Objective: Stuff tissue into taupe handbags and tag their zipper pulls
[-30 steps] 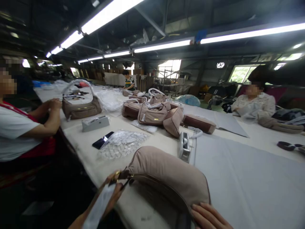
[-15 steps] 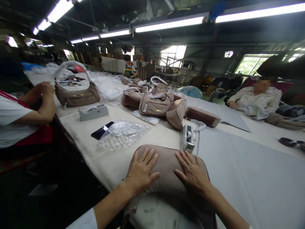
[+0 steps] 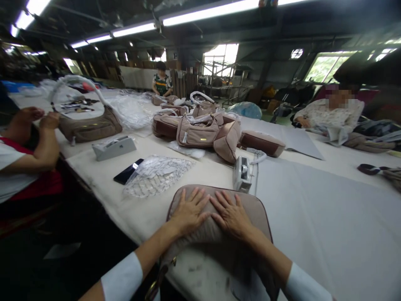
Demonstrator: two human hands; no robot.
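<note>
The taupe ribbed-fabric handbag (image 3: 255, 209) lies flat at the near edge of the long cream-covered worktable (image 3: 100, 177), right in front of us. Our left hand (image 3: 189, 212) and right hand (image 3: 231, 216) rest on it side by side, palms down, fingers spread, gripping nothing. Just beyond the bag stands a grey tape dispenser (image 3: 241, 173). To its left lie a crinkled clear plastic sheet (image 3: 158, 173) and a black phone (image 3: 128, 172). Farther back sits a cluster of taupe handbags (image 3: 200, 133).

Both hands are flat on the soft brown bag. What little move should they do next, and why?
Probably slide the left hand and right hand apart, smoothing the bag: both palms lie flat together at its middle, ends untouched.
</note>
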